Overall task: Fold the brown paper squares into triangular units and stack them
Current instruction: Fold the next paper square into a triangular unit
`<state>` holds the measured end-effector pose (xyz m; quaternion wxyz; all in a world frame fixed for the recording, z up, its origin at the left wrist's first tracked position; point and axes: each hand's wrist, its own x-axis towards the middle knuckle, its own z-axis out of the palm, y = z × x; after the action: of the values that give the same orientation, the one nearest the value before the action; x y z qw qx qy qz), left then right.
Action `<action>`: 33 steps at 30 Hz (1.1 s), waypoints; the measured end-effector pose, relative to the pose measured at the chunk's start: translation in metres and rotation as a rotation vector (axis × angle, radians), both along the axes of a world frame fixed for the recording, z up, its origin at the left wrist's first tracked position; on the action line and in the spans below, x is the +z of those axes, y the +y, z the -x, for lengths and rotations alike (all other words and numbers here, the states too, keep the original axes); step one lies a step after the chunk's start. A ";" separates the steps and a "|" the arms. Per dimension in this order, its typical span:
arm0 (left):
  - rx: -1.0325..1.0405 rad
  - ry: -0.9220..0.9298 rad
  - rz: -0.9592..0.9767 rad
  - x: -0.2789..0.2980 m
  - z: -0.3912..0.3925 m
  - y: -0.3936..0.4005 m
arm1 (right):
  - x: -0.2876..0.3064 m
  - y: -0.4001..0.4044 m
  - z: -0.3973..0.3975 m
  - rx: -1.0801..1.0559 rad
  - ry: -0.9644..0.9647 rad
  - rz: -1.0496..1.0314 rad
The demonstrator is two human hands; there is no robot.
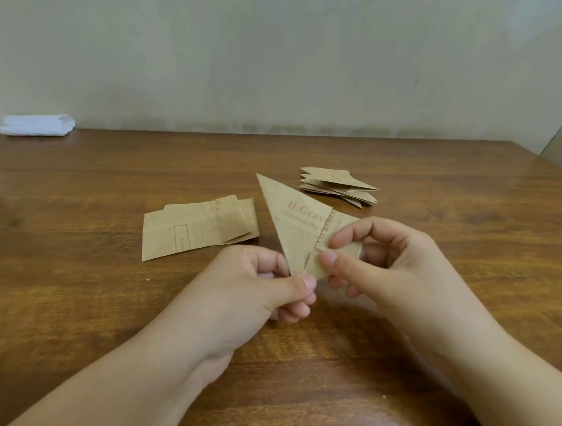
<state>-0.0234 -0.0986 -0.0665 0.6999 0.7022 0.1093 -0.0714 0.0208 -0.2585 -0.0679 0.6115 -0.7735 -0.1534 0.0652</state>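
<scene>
Above the middle of a wooden table point(81, 175), a person's 2 hands work a half-folded brown paper unit point(294, 218). The left hand point(260, 287) pinches its bottom tip; the right hand point(380, 257) grips a small flap at 3 o'clock. Unfolded paper squares point(194, 228) wait at 9 o'clock, the stack of finished units point(339, 187) at 1 o'clock. A clean fold likely means aligning edges before creasing firmly.

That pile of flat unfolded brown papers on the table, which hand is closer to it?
Left. The left hand is just in front of the unfolded papers, off their near right corner. The right hand is farther right, beyond the paper being folded, which both hands hold.
</scene>
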 end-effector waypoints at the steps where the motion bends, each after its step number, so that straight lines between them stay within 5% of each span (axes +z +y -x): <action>1: -0.001 0.011 -0.010 0.000 0.000 0.001 | 0.000 -0.001 0.000 -0.009 0.003 0.006; 6: -0.011 0.063 -0.155 0.000 -0.001 0.005 | 0.001 -0.004 0.003 -0.097 -0.301 0.419; 15: -0.089 -0.004 -0.955 0.009 0.003 0.011 | -0.007 -0.001 -0.003 0.137 -0.131 0.686; 21: -0.213 -0.167 -0.936 0.004 0.001 0.019 | -0.008 -0.001 -0.003 0.154 -0.125 0.726; 33: -0.290 -0.111 -0.944 -0.008 -0.004 0.016 | -0.010 0.003 -0.003 0.104 -0.106 0.743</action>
<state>-0.0192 -0.0828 -0.0742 0.2933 0.9532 -0.0066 -0.0732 0.0234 -0.2552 -0.0777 0.2762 -0.9360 -0.1899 0.1073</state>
